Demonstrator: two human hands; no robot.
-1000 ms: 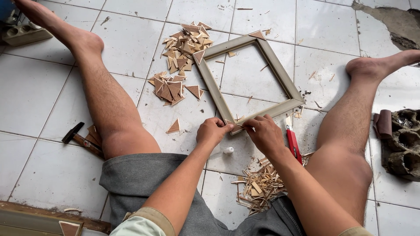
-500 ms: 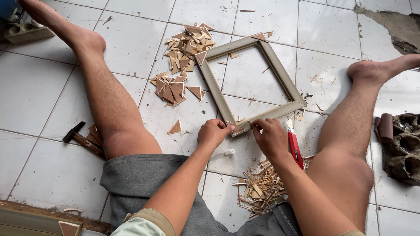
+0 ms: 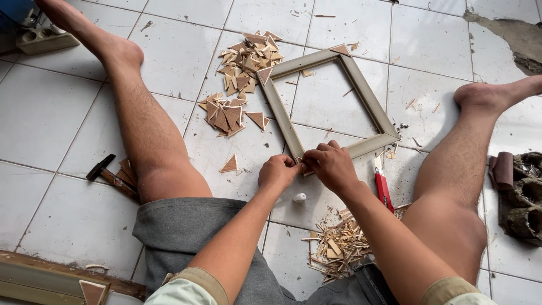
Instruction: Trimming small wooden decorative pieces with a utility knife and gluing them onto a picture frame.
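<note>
1. Both hands down at the near corner of the wooden frame [image 3: 327,101], flat on the white tile floor [image 3: 51,113] between the outstretched legs.
2. Left hand [image 3: 278,171] curled tight, fingertips pinching at that corner; whatever small piece sits there, too hidden to tell.
3. Right hand [image 3: 331,165] closed over the same corner, knuckles up, touching the left.
4. Pile of wooden triangles [image 3: 240,73] far left of the frame.
5. Red knife [image 3: 383,186] just right, hammer [image 3: 113,178] well left, shavings [image 3: 333,245] near.
</note>
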